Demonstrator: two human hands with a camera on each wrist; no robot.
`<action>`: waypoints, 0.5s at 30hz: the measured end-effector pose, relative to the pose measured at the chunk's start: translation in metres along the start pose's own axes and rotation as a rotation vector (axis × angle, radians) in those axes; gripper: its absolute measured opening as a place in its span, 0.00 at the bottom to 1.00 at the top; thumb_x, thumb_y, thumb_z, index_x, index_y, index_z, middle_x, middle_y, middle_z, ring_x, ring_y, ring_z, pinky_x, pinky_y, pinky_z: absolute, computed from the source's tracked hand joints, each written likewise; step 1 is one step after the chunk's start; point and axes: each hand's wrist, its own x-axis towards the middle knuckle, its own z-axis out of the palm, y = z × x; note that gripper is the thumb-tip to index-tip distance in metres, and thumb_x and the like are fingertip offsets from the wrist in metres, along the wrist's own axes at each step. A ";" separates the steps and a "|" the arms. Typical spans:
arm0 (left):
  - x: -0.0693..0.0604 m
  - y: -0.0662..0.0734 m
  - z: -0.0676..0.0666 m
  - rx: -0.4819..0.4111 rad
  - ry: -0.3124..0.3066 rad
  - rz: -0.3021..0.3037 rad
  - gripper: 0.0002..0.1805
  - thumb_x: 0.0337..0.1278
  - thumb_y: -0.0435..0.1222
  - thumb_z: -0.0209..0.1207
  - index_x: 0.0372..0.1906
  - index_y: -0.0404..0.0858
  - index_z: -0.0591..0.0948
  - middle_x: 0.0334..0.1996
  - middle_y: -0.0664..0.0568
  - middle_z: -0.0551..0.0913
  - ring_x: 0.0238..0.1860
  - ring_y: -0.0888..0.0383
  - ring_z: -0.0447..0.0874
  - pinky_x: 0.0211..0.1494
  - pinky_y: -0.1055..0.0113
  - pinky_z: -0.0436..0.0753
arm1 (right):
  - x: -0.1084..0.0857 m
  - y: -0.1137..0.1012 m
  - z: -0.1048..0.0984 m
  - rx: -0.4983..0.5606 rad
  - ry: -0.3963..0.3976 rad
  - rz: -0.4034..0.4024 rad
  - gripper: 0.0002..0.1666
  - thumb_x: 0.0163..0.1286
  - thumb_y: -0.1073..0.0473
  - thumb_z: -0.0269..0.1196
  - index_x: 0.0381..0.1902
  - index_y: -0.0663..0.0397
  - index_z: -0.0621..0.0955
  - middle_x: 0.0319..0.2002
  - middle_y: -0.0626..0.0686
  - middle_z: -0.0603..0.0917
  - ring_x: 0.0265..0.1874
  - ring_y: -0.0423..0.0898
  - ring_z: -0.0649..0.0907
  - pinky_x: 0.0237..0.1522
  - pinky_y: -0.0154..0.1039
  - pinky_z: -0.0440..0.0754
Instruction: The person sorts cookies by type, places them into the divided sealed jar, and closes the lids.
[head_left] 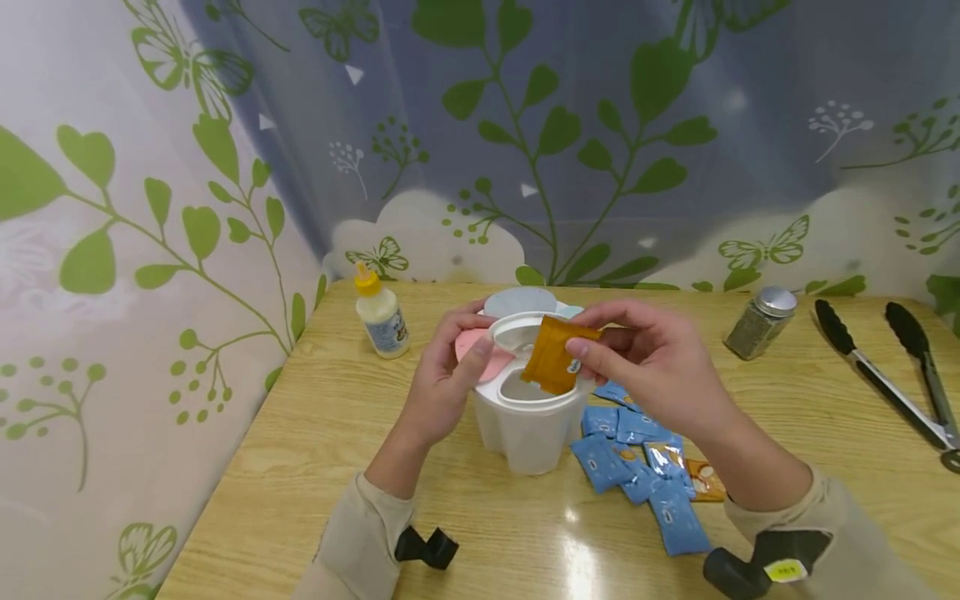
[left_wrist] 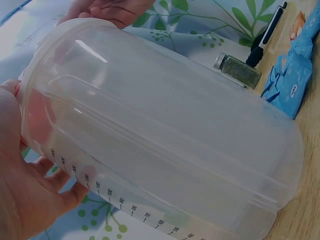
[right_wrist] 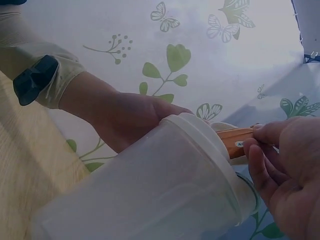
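Observation:
A translucent plastic storage container with a white divided top stands on the table. My left hand grips its left side near the rim, the thumb over a pink flap. In the left wrist view, printed measuring marks run along the container wall. My right hand pinches a small orange packet over the container's open front compartment. The right wrist view shows the packet between thumb and fingers at the rim. Several blue packets and an orange one lie to the container's right.
A white bottle with a yellow cap stands at the back left. At the back right are a glass jar of dried herbs and black-tipped tongs. A leaf-patterned curtain hangs behind the wooden table.

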 end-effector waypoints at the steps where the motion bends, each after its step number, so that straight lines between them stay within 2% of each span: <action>1: 0.000 0.000 0.000 0.002 0.000 0.001 0.17 0.75 0.41 0.51 0.55 0.32 0.72 0.70 0.45 0.67 0.74 0.51 0.63 0.72 0.56 0.71 | -0.001 0.000 0.000 -0.018 -0.017 0.014 0.10 0.65 0.74 0.65 0.44 0.68 0.82 0.32 0.49 0.87 0.22 0.44 0.83 0.27 0.34 0.85; 4: 0.000 -0.001 -0.001 0.005 -0.001 0.003 0.16 0.75 0.40 0.51 0.55 0.32 0.73 0.70 0.45 0.67 0.74 0.51 0.64 0.72 0.58 0.72 | -0.003 0.001 0.000 -0.080 -0.049 0.051 0.08 0.66 0.71 0.65 0.44 0.65 0.83 0.29 0.49 0.86 0.23 0.45 0.83 0.27 0.35 0.85; 7: 0.000 -0.001 -0.001 0.007 -0.002 0.005 0.16 0.75 0.40 0.50 0.55 0.32 0.72 0.70 0.45 0.67 0.74 0.51 0.64 0.72 0.60 0.72 | -0.004 0.001 -0.001 -0.102 -0.059 0.079 0.08 0.67 0.69 0.66 0.44 0.64 0.84 0.30 0.49 0.87 0.24 0.46 0.83 0.27 0.37 0.85; 15: 0.000 -0.001 0.000 0.006 0.003 0.001 0.17 0.75 0.41 0.51 0.55 0.32 0.72 0.70 0.44 0.67 0.74 0.50 0.64 0.71 0.63 0.72 | -0.008 0.000 -0.010 -0.090 -0.077 0.201 0.09 0.67 0.64 0.67 0.45 0.61 0.84 0.33 0.50 0.88 0.25 0.45 0.84 0.29 0.37 0.86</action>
